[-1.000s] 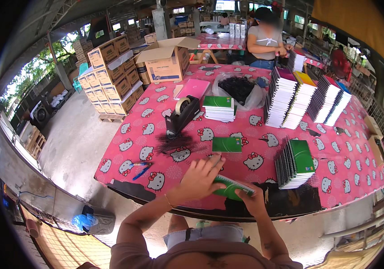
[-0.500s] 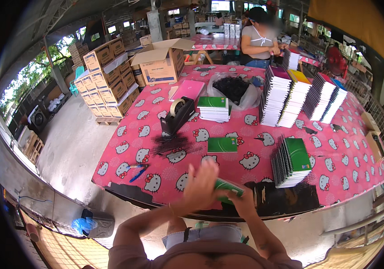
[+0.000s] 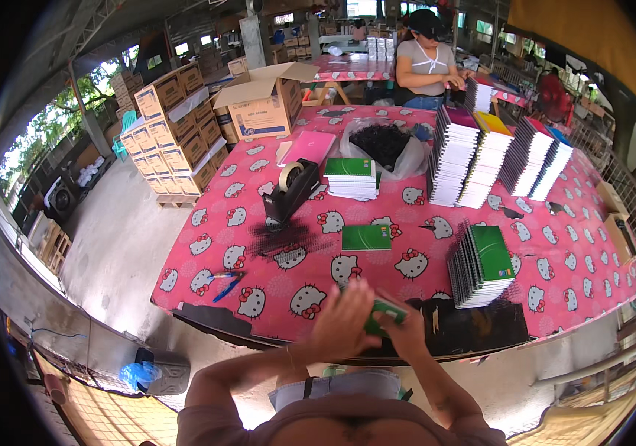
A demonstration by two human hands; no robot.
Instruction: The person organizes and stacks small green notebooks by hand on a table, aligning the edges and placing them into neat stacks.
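At the table's near edge, my right hand (image 3: 406,332) grips a small green notebook (image 3: 385,312), with the thumb on top of its cover. My left hand (image 3: 342,323), slightly blurred, lies with fingers stretched out along the notebook's left side, and its palm is hidden. Just beyond them a single green notebook (image 3: 366,237) lies flat. To the right stands a stack of green spiral-bound notebooks (image 3: 492,256) with black coils. Farther off is a short pile of green notebooks (image 3: 351,181) without visible coils.
A black tape dispenser (image 3: 292,195) stands beside loose black coils (image 3: 281,241). Pens (image 3: 229,286) lie at the left. Behind are a plastic bag of black coils (image 3: 381,145), tall notebook stacks (image 3: 455,156) and an open carton (image 3: 262,111). Another person (image 3: 426,63) works across the table.
My left hand has shifted slightly right and down against the notebook. The notebook and my right hand have moved a little. The far person's hands have also moved.
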